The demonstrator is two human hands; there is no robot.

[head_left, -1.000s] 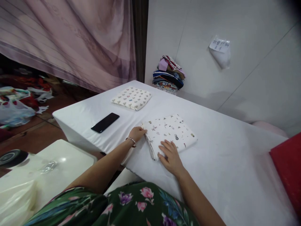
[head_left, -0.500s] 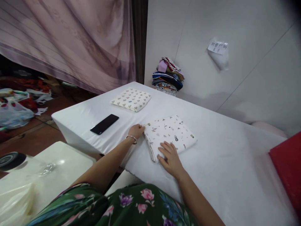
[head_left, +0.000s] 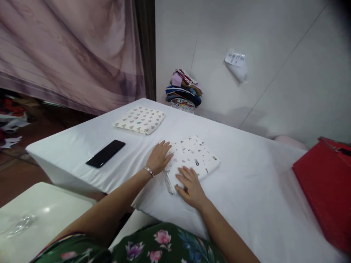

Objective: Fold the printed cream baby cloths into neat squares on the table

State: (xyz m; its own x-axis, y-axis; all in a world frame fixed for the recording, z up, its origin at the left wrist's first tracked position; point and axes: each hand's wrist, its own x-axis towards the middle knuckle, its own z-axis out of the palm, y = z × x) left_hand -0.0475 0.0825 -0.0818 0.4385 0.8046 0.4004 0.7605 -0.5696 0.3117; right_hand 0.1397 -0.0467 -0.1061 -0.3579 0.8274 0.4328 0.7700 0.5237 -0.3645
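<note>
The printed cloth [head_left: 197, 155] is lying folded on the table [head_left: 255, 197], the left hand [head_left: 159, 157] resting flat on its left corner, the right hand [head_left: 191, 187], fingers slightly spread, touching its near edge. A phone [head_left: 105, 153] and patterned bundle [head_left: 140, 119] are lying leftward; a red object [head_left: 326, 190] is sitting rightward.

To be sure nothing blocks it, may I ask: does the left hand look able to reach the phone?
Probably yes: the left hand rests at the left edge of the cloth, the phone lies to its left, and I see only white tablecloth between them.
</note>
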